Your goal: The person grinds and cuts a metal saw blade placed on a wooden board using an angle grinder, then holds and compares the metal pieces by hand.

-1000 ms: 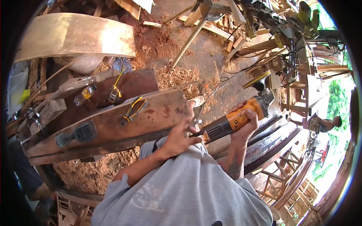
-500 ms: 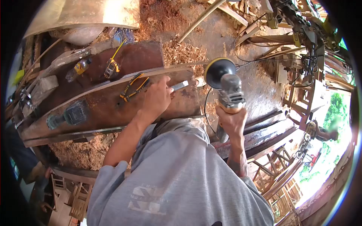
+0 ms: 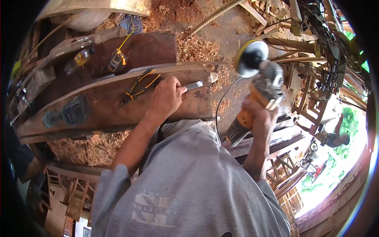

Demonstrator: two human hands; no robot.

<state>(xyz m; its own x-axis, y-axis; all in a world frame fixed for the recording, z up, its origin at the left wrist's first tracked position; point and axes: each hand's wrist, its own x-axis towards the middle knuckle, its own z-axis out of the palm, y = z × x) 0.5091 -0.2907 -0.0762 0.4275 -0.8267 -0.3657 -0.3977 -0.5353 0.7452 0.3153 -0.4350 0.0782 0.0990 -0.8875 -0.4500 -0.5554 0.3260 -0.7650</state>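
Note:
My right hand [image 3: 258, 112] grips the body of an angle grinder [image 3: 268, 85]. The grinder is raised to the right of the board, its round pad [image 3: 252, 58] with a yellow rim turned up and away from me. Over the brown wooden board [image 3: 110, 100], my left hand [image 3: 167, 94] is closed, with a short flat metal strip [image 3: 193, 85] sticking out past the thumb. Pliers with black and yellow handles [image 3: 136, 93] lie on the board just left of that hand. Farther left rests a dark teal cordless power tool [image 3: 67, 112].
A yellow and black tool [image 3: 117, 60] and a plastic bottle [image 3: 82, 57] lie on the farther board [image 3: 154, 49]. Wood shavings [image 3: 195, 47] cover parts of the floor. A cord [image 3: 220, 98] runs near the grinder. Another person [image 3: 331, 138] is at the far right.
My right hand has swung the grinder up and to the right, tilting its pad sideways. My left hand stays by the pliers with the metal strip; the view has shifted slightly.

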